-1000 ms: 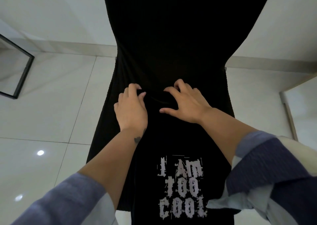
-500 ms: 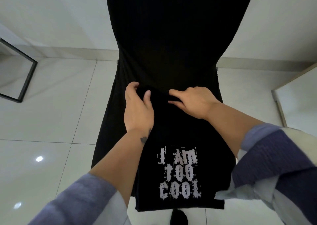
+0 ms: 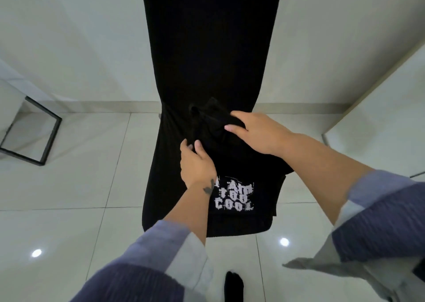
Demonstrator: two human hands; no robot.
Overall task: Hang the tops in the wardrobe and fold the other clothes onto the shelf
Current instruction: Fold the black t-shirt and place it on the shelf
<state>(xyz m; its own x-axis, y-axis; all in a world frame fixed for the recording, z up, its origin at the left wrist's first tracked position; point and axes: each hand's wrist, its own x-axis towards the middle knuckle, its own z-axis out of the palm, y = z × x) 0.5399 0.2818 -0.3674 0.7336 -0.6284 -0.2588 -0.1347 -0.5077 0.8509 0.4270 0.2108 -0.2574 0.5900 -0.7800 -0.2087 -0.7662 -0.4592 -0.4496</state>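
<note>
Left hand (image 3: 196, 163) pinches black T-shirt (image 3: 241, 163) edge, fingers curled; right hand (image 3: 257, 132) grips bunched fabric above its "I AM TOO COOL" print (image 3: 234, 196), over black-covered chair (image 3: 207, 48).

White distressed lettering on the black garment (image 3: 241, 219) reads "I AM TOO COOL".

head view | you look steeply down and forward from above | close over both hands' grip on the black garment (image 3: 230, 154) | single view, no overlap
</note>
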